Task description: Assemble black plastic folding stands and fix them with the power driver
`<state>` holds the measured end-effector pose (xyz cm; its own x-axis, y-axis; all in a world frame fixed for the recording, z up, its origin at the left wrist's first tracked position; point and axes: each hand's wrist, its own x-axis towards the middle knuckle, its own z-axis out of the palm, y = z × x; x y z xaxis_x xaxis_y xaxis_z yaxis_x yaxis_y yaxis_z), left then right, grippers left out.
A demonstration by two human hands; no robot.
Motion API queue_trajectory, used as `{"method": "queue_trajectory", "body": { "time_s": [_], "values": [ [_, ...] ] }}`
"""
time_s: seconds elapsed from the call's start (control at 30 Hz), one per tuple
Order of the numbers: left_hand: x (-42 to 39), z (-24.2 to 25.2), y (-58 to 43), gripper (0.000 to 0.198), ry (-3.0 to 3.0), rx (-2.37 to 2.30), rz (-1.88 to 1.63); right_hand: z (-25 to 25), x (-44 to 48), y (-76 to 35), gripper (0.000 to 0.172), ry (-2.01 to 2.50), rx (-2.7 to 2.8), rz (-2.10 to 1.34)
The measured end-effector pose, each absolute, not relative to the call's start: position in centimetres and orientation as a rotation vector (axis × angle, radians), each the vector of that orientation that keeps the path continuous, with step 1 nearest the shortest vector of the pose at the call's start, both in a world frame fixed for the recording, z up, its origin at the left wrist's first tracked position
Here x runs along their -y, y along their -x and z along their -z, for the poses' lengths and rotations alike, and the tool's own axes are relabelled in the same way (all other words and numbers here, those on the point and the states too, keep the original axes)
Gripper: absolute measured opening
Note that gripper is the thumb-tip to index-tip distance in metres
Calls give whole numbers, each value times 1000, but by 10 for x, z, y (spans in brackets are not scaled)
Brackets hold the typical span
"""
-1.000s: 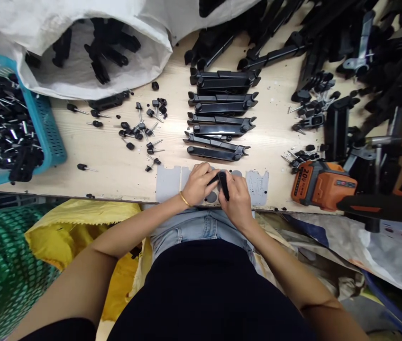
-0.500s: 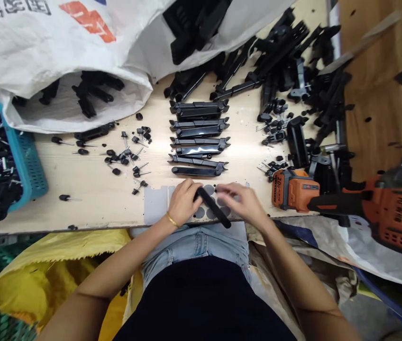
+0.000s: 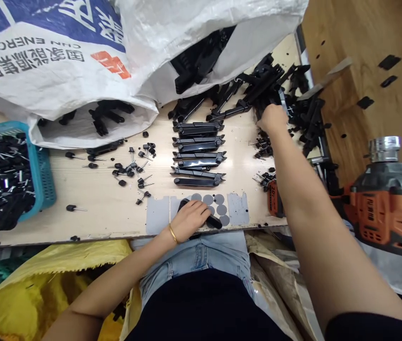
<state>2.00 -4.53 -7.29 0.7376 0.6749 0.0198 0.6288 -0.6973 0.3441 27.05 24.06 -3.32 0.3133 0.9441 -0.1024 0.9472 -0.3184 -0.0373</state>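
Note:
My left hand (image 3: 191, 219) is closed over a long black plastic bar (image 3: 214, 221) at the table's front edge, both ends of the bar showing past the fingers. Grey round pads (image 3: 221, 210) are stuck on the tabletop beside it. My right hand (image 3: 274, 118) is stretched out to the heap of black plastic parts (image 3: 263, 87) at the back right. Its fingers are curled down among the parts, and what they grip is hidden. Between the hands, several paired black bar assemblies (image 3: 199, 162) lie in a stacked row.
An orange power tool (image 3: 379, 213) lies at the right under my forearm. On the left stands a blue basket (image 3: 42, 177) of black-headed screws, with loose screws (image 3: 130, 166) nearby. White woven sacks (image 3: 80, 80) holding black parts cover the back. A yellow sack (image 3: 55, 260) hangs below the edge.
My right hand has left the black bar and moved far forward and right to the heap. My left hand now lies over the bar, lower against the table. The view has shifted.

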Motion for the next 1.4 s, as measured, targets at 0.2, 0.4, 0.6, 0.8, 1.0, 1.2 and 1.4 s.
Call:
{"method": "queue_trajectory", "body": {
  "time_s": [0.2, 0.4, 0.6, 0.8, 1.0, 1.2, 1.4],
  "values": [
    [39, 68, -10, 14, -2539, -1174, -297, 18, -195, -289, 35, -2431, -1770, -96],
    [43, 66, -13, 24, -2472, -1259, -309, 37, -185, -286, 34, -2505, -1836, -155],
    [41, 59, -8, 22, -1993, -1501, -587, 9, -176, -294, 11, -3287, -1793, 931],
    [44, 57, -22, 14, -1469, -1457, -636, 9, -48, -216, 11, -2197, -1554, 3055],
    [56, 49, -38, 12, -1436, -1424, -632, 20, 21, -171, 22, -2102, -1078, 3227],
    [61, 39, -40, 10, -1561, -1441, -689, 23, 22, -169, 21, -2265, -1133, 3175],
    [69, 40, -33, 11, -1730, -1385, -699, 24, 22, -178, 16, -2147, -1252, 3051]
  ]
}}
